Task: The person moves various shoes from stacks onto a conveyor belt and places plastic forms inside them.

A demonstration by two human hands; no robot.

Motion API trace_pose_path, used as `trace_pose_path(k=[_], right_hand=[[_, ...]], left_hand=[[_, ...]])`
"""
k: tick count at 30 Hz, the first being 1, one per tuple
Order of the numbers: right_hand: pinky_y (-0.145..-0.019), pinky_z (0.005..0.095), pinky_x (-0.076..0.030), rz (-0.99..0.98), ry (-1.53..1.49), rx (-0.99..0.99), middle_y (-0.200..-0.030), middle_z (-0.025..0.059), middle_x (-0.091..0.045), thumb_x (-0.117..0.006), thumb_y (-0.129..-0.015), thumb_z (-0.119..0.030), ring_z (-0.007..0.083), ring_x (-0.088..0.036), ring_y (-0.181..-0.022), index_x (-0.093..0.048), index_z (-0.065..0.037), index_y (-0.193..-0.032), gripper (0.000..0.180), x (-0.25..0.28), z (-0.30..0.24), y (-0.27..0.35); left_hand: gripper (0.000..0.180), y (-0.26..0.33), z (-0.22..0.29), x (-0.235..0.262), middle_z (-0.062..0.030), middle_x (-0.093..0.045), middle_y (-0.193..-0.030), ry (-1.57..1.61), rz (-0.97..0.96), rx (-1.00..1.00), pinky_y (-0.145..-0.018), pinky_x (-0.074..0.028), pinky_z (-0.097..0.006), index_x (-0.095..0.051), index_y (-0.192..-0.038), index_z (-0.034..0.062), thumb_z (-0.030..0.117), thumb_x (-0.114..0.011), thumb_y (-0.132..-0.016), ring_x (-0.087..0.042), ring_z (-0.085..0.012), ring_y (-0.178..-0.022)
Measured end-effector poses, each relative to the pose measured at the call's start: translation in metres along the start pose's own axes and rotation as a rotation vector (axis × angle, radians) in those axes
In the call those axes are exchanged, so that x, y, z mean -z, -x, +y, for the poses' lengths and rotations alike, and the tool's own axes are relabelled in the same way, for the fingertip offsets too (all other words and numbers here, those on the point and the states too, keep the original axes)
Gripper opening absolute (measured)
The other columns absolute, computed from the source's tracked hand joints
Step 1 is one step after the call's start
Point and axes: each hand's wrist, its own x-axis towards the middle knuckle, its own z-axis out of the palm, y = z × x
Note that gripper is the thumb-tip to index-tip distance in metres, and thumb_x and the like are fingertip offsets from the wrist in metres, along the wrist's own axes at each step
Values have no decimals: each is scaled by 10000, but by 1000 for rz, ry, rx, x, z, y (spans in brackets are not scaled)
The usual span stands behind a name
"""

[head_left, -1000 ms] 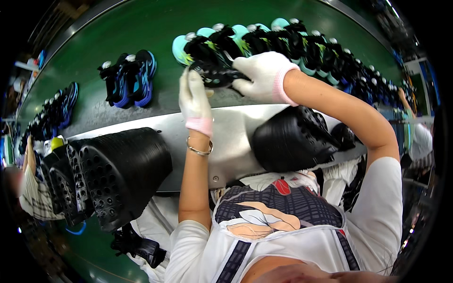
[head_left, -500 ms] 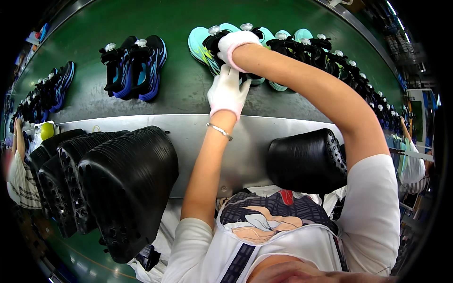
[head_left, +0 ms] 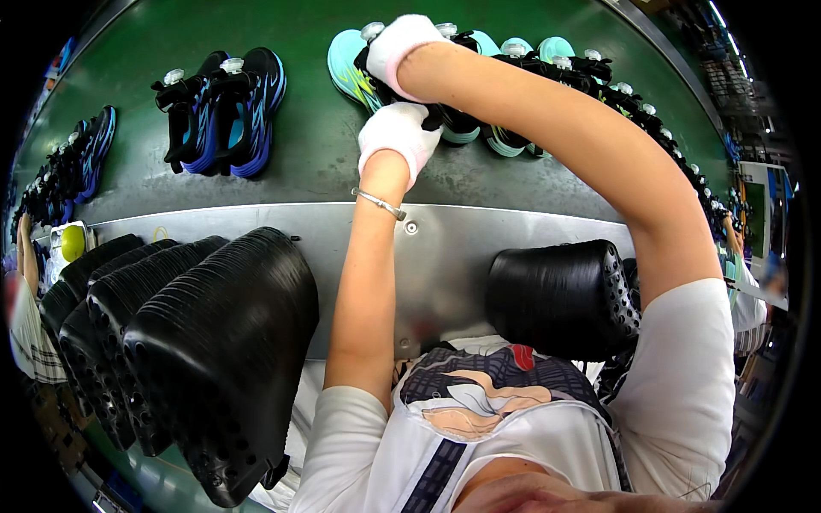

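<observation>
In a white glove, my left hand (head_left: 398, 139) closes on the heel end of a mint-green running shoe (head_left: 346, 68) with yellow-green and black sides. A bit of black material shows by its fingers. My right hand (head_left: 405, 50), also gloved, reaches over the same shoe's black upper from above. Its fingers are turned away and hidden. A clear round knob (head_left: 372, 32) sticks up beside it. More mint-green shoes (head_left: 509, 141) with black uppers and clear knobs stand close by to the right.
Blue-and-black shoes (head_left: 256, 111) stand left on the green belt (head_left: 316, 162). A metal ledge (head_left: 445, 256) runs along its near edge. Stacked black ribbed plastic pieces (head_left: 227, 342) lie left, another black stack (head_left: 552, 299) right. Other people's arms (head_left: 26, 248) show at the far left and right.
Both hands have moved slightly left and away from me. The left fingers, stretched out before, are now curled in at the shoe's heel. The blue-and-black shoes have shifted left in view.
</observation>
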Motion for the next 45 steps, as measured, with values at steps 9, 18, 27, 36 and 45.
trace_pose_path(k=[9,18,27,36,45], right_hand=[[-825,334,-530,63,54,180,-1266,109,-593,-750,-703,-146,258,-628,-1070,-686,-132,-1125,427,-11,1,-7],[-753,347,-542,57,-133,114,-1025,88,-705,-691,-724,-130,267,-679,-910,-738,-155,-1006,286,-26,-7,-41],[-696,394,-534,85,-305,191,-940,76,-685,-624,-788,-249,255,-662,-835,-695,-129,-1005,258,21,35,85],[-691,374,-504,473,-573,2,-843,101,-642,-562,-878,-256,286,-625,-776,-662,-86,-940,207,-65,112,346],[-740,350,-503,413,-922,-304,-894,76,-629,-713,-731,-282,262,-621,-849,-648,-85,-961,309,-159,46,439]], left_hand=[[366,-3,-6,-5,-111,-678,-979,85,-15,1,-817,-515,-410,-712,-958,140,434,-514,-869,-636,-314,-923],[331,-4,5,-4,-111,-681,-1001,-78,2,68,-808,-525,-399,-704,-974,119,375,-521,-871,-646,-303,-940],[454,-10,-15,-6,-147,-679,-1042,-104,13,94,-799,-524,-367,-659,-1099,43,389,-578,-816,-670,-271,-870],[539,3,-55,12,-216,-669,-1021,-126,71,77,-868,-481,-349,-609,-1164,-33,368,-612,-803,-651,-309,-951],[321,69,5,-1,-105,-633,-1140,-184,616,-176,-891,-472,-346,-700,-1079,121,339,-631,-853,-618,-256,-1011]])
